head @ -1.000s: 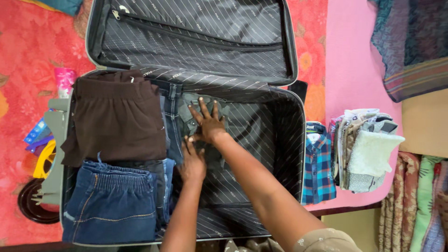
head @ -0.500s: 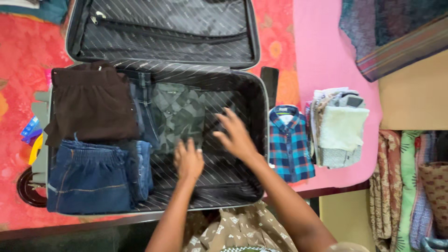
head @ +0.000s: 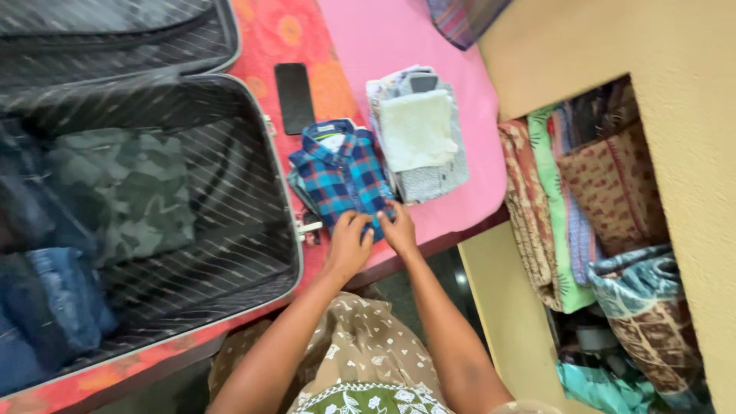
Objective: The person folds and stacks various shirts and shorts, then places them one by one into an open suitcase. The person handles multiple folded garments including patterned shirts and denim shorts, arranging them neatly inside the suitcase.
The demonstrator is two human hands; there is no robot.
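Head view: plaid shirt [head: 341,175] lies folded beside open suitcase [head: 264,123]. Near edge pinched by left hand [head: 349,244] and right hand [head: 399,228]. Fold best kept flat, both corners lifted evenly.

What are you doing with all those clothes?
A person has both hands, the left hand and the right hand, on the near edge of a folded blue plaid shirt lying on the bed beside an open suitcase. A camouflage shirt and jeans lie inside the suitcase. More folded clothes sit alongside.
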